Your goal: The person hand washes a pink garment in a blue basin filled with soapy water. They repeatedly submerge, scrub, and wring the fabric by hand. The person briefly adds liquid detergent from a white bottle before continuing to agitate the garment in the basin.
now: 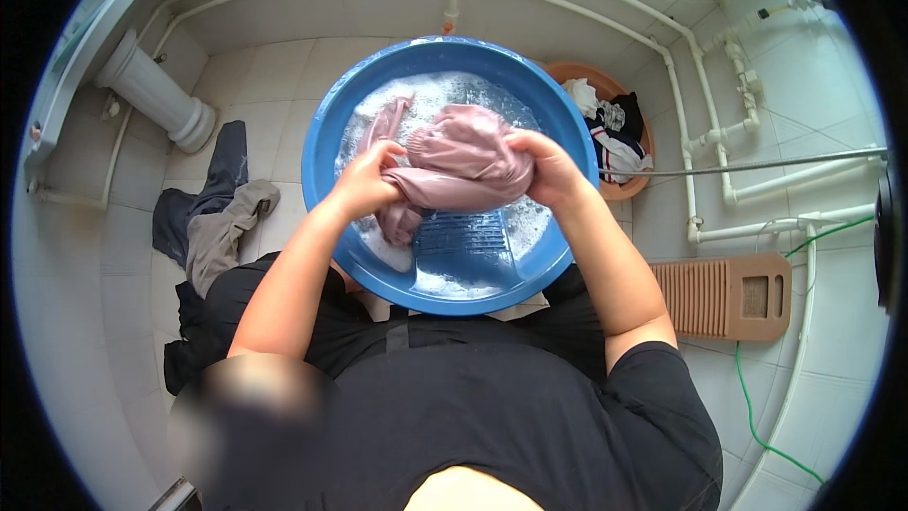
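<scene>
A wet mauve garment (463, 161) is bunched between my two hands above a blue washtub (326, 109). My left hand (367, 180) is closed on its left side, where one part trails down into white suds (473, 88). My right hand (550, 168) grips the garment's right end, with the thumb toward the cloth. A ribbed washboard (463, 241) is built into the tub's near side, just below the garment. What kind of garment it is, I cannot tell.
Behind the tub on the right, an orange basin (619, 191) holds several black and white clothes. Dark and grey clothes (232, 208) lie on the tiled floor at left. A brown washboard (719, 298) stands at right, near white pipes (695, 132) and a green hose (752, 416).
</scene>
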{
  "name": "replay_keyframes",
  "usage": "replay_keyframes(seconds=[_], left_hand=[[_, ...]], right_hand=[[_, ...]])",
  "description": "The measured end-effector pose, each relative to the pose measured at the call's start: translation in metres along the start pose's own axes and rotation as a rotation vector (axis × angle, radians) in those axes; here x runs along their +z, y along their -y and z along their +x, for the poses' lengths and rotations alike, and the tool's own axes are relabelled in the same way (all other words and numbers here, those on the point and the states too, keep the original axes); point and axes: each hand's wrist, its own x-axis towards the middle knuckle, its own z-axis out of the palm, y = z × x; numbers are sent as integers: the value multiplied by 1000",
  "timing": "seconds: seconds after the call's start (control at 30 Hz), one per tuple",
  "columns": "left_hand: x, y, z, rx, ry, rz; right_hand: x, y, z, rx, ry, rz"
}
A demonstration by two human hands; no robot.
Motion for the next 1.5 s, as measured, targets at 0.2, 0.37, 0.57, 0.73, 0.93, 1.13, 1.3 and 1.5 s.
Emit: replay_keyframes(seconds=[0.2, 0.37, 0.57, 0.73, 0.93, 1.13, 1.3, 1.5], left_hand=[[22, 8, 42, 154, 28, -626], [70, 7, 63, 252, 293, 89], [66, 0, 5, 232, 134, 181], [99, 3, -41, 605, -152, 614], [97, 8, 43, -18, -172, 536], [94, 14, 46, 143, -19, 304], [113, -2, -22, 634, -202, 490], [98, 16, 61, 98, -76, 420]], right_hand=[[-8, -47, 9, 307, -177, -314], [-57, -51, 23, 229, -192, -822], [-6, -62, -24, -499, -362, -1490], [-1, -123, -42, -647, -293, -1868], [-43, -87, 46, -165, -368, -1705], [-60, -94, 23, -311, -573, -1779], [-31, -109, -37, -636, -307, -1971], [-47, -72, 43, -14, -430, -1575]])
